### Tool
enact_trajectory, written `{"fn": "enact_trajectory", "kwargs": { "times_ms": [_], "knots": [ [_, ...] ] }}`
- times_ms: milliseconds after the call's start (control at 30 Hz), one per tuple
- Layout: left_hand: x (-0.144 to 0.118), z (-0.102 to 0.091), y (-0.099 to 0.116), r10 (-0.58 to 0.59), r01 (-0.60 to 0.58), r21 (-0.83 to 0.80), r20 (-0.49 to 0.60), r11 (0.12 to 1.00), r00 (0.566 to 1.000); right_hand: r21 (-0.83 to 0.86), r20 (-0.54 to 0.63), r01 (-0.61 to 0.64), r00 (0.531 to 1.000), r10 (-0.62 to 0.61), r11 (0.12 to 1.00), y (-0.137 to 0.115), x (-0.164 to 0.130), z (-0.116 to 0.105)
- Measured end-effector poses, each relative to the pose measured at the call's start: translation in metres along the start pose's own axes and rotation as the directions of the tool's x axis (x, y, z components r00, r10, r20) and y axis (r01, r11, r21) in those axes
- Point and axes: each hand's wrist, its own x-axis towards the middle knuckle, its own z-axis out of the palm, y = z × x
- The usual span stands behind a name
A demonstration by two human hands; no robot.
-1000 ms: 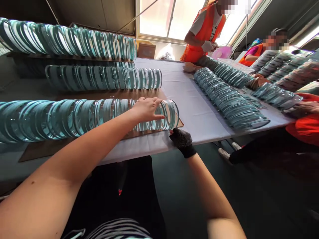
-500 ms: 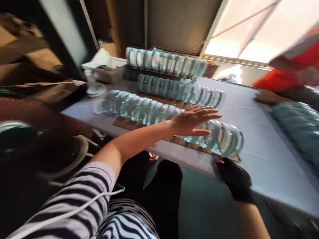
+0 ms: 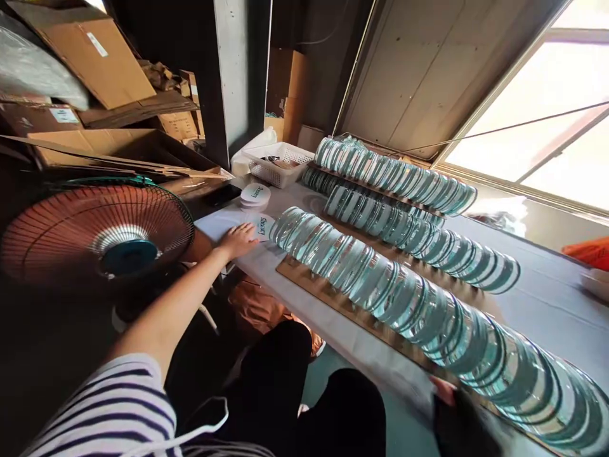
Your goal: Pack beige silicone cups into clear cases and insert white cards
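Observation:
My bare left hand reaches to the left end of the table, fingers extended, fingertips at the edge of a round white lettered disc. A similar stack of lettered discs sits just behind it. From there a long row of round glass discs, standing on edge, runs to the lower right along a brown board. My right hand, in a dark glove, is at the table's front edge beside this row. It is blurred, and its fingers are mostly hidden.
Further rows of glass discs lie behind on the white-covered table. A white plastic basket stands at the far left corner. A fan is close to my left arm, with cardboard boxes beyond. An orange sleeve shows at right.
My left hand has moved from above the glass row to the lettered disc at its left end. The view has swung left. My right hand remains by the front edge.

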Motion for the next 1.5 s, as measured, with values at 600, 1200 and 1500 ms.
{"fn": "enact_trajectory", "kwargs": {
  "times_ms": [600,1200,1500],
  "knots": [
    [-0.147,-0.002,0.002,-0.355,0.077,-0.794,-0.180,0.603,0.917,0.332,0.359,0.714,0.509,-0.782,0.617,-0.323,0.061,0.189],
    [-0.160,-0.016,0.113,-0.035,0.346,-0.935,0.349,-0.075,0.937,0.831,0.283,-0.226,0.958,-0.037,0.508,-0.216,0.016,0.081],
    [-0.148,0.016,0.225,0.019,0.308,-0.950,0.309,0.047,0.951,0.642,-0.108,-0.082,0.975,0.196,0.762,-0.155,0.005,0.040]
  ]
}}
